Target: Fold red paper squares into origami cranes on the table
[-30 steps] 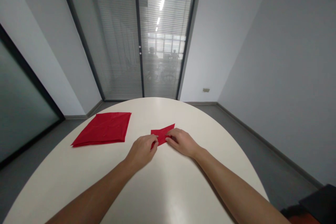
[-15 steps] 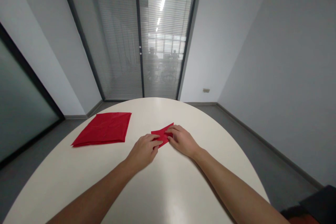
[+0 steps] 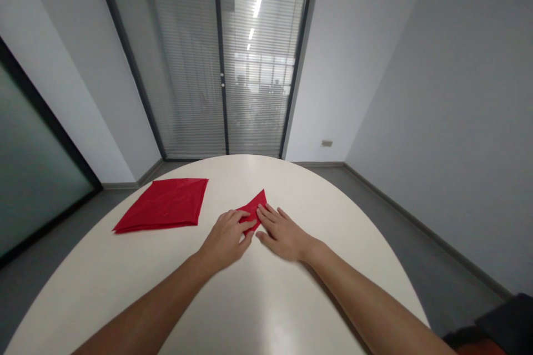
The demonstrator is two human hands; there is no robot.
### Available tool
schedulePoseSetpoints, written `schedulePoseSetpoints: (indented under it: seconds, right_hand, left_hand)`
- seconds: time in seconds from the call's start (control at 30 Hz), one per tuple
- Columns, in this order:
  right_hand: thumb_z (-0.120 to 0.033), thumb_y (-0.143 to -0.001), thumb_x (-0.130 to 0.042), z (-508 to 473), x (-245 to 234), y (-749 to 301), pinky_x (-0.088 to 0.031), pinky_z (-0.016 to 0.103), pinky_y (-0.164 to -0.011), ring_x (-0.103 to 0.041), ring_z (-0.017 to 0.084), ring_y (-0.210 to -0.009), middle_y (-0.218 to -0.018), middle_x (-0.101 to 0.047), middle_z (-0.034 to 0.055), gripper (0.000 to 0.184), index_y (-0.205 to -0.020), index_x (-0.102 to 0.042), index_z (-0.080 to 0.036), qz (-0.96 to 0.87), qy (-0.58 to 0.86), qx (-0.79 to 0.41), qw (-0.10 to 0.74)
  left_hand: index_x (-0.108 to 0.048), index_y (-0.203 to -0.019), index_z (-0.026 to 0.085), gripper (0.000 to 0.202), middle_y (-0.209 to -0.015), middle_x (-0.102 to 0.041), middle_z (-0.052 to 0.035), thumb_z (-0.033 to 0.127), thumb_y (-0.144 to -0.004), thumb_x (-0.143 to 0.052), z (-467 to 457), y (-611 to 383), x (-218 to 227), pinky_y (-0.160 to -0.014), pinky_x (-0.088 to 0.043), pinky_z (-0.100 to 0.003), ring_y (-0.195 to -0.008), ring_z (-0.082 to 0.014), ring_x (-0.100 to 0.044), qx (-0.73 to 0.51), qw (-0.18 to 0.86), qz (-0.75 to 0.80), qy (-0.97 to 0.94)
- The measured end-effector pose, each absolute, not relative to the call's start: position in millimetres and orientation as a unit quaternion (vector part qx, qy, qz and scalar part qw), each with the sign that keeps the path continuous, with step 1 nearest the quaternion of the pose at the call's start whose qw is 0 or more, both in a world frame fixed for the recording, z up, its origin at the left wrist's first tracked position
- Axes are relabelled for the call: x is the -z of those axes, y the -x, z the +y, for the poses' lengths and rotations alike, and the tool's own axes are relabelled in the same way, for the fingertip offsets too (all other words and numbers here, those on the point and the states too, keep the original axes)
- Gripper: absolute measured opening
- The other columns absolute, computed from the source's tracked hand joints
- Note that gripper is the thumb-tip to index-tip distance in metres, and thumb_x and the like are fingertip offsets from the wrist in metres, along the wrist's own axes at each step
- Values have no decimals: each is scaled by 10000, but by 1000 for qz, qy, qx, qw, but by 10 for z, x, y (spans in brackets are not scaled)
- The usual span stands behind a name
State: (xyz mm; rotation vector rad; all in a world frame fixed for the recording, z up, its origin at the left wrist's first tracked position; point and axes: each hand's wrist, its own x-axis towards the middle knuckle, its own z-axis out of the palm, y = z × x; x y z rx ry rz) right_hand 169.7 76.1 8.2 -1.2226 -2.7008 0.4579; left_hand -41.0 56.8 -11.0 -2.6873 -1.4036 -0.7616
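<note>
A small folded piece of thin red paper (image 3: pixel 255 203) lies on the white table (image 3: pixel 233 299), one pointed corner towards the far side. My left hand (image 3: pixel 226 238) rests on its left part with the fingers stretched out and slightly apart. From the right, my right hand (image 3: pixel 286 237) lies flat, its fingertips pressing the paper's right edge and its thumb on the tabletop. Both hands cover part of the paper, so its near edge is partly hidden. To the left sits a larger stack of folded red sheets (image 3: pixel 164 205).
The round table's far edge curves in front of a glass partition (image 3: pixel 183 66) with blinds. White walls stand on both sides, and a socket (image 3: pixel 327 143) is low on the right one. A dark object (image 3: pixel 506 321) shows at the lower right.
The paper's right part has shifted left and its far corner now points more upright. My right hand has gone from bent, pinching fingers to lying flat. My left hand has hardly moved.
</note>
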Motion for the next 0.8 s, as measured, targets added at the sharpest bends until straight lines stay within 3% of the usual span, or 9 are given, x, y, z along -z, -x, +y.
schedulePoseSetpoints:
  seconds: [0.1, 0.37, 0.6, 0.8]
  right_hand:
    - [-503, -1010, -357, 779, -72, -1703, -106, 561, -1227, -106, 308, -1527, -1628, -201, 146, 682, -1572, -257, -129, -904, 392, -148, 86]
    - [-489, -1023, -338, 816, -27, -1730, -116, 576, -1217, -187, 289, -1516, -1617, -261, 125, 626, -1568, -281, -186, -906, 376, -169, 94]
    - [-442, -1011, -382, 823, -6, -1713, -149, 561, -1217, -207, 310, -1508, -1598, -319, 121, 600, -1539, -356, -159, -886, 418, -161, 121]
    - [-478, -961, -482, 829, -11, -1712, -188, 561, -1209, -219, 333, -1502, -1587, -354, 111, 640, -1514, -403, -166, -883, 424, -152, 129]
  left_hand:
    - [-703, -1163, 229, 272, -1132, -658, -90, 246, -931, -562, 559, 401, 95, -947, -465, -453, -1058, -262, -580, 232, 12, -448, 863]
    - [-693, -1167, 233, 305, -1045, -640, -85, 185, -911, -533, 552, 392, 66, -909, -483, -444, -989, -253, -579, 219, 5, -450, 866]
    - [-692, -1180, 232, 413, -1395, -542, -97, 67, -857, -494, 560, 436, 126, -1103, -399, -483, -1273, -272, -486, 227, -20, -425, 876]
    - [-654, -1260, 251, 461, -1354, -591, -88, 83, -864, -488, 560, 433, 120, -1069, -423, -504, -1205, -270, -519, 216, -23, -432, 875]
